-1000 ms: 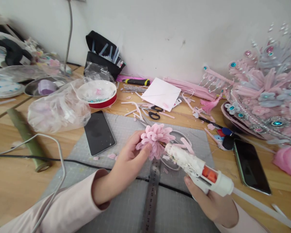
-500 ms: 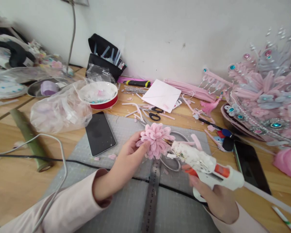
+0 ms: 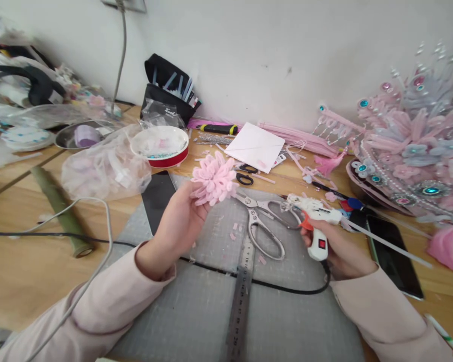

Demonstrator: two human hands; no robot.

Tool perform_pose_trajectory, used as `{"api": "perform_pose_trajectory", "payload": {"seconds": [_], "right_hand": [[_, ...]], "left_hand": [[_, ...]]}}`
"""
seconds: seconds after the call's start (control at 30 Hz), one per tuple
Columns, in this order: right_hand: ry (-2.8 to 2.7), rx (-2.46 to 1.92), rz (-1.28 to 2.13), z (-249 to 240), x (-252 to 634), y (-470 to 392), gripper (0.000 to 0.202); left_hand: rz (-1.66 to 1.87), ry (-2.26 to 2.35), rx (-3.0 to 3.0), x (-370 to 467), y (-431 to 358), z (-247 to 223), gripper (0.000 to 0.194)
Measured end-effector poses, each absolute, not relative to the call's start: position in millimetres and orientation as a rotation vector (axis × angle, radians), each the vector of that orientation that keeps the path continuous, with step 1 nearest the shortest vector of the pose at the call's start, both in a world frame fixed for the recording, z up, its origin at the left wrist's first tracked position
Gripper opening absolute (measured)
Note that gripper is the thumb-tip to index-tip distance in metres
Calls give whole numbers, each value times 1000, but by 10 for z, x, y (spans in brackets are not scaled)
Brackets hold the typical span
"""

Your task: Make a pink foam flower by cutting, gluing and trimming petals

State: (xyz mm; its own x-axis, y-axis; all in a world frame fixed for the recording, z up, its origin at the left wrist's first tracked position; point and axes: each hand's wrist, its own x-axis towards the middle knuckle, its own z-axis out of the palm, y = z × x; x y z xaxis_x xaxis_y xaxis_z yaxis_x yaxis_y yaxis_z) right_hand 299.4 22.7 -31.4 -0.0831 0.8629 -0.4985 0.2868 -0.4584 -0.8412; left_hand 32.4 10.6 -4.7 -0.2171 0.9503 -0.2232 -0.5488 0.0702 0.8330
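One pink flower [image 3: 214, 178] over cutting mat [image 3: 189, 317]; we clamp its edge in left hand [image 3: 175, 226], likely keeping centre uncovered. Right hand [image 3: 347, 246], grip closed on glue gun [image 3: 318, 242] handle; nozzle apart from petals, presumably sparing them heat; scissors [image 3: 253, 216] between.

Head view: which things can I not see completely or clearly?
Head view:
Pink flower: its back faces away from the camera.
Glue gun: handle partly behind right hand.
Steel ruler: near end cut by bottom edge.
Pink beaded decoration: cut by right edge.
Beads in red dish: too small to count.
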Motion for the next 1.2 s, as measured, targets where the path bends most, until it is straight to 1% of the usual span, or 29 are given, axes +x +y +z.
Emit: {"api": "perform_pose_trajectory", "payload": {"seconds": [0.07, 0.13, 0.2, 0.27, 0.33, 0.4, 0.5, 0.6, 0.7, 0.8, 0.93, 1.07, 1.2], "right_hand": [[-1479, -1919, 1389, -323, 3033, 237, 44], [-1788, -2066, 1074, -293, 3059, 235, 52], [-2092, -2120, 706, -226, 3056, 219, 57], [-2281, -2163, 334, -133, 3001, 177, 56], [-2341, -2201, 24, -28, 2873, 99, 50], [-2368, -2125, -115, 65, 2671, -5, 42], [-2505, -1926, -67, 115, 2266, -163, 36], [-2808, -1427, 151, 29, 1815, -260, 21], [-2896, -1135, 185, -134, 1419, -273, 16], [-2916, -1117, 225, -284, 1162, -226, 21], [-2944, -1029, 362, -392, 1050, -147, 22], [-2964, -972, 413, -397, 1086, -137, 23], [-2977, -985, 422, -335, 1224, -190, 20]], "left_hand": [[1535, 923, 422, 304, 113, -2, 17], [1548, 858, 366, 290, 113, 28, 17], [1561, 826, 369, 274, 113, 43, 16], [1586, 796, 384, 257, 115, 44, 14], [1608, 790, 401, 243, 115, 37, 13], [1613, 805, 427, 242, 107, 26, 12], [1596, 842, 480, 270, 76, 6, 12], [1580, 905, 527, 320, 41, -24, 11], [1594, 963, 564, 354, 29, -65, 14], [1639, 990, 634, 346, 40, -100, 17], [1652, 979, 690, 312, 49, -92, 23], [1634, 924, 674, 314, 37, -53, 24], [1567, 891, 658, 344, 25, -31, 20]]}}
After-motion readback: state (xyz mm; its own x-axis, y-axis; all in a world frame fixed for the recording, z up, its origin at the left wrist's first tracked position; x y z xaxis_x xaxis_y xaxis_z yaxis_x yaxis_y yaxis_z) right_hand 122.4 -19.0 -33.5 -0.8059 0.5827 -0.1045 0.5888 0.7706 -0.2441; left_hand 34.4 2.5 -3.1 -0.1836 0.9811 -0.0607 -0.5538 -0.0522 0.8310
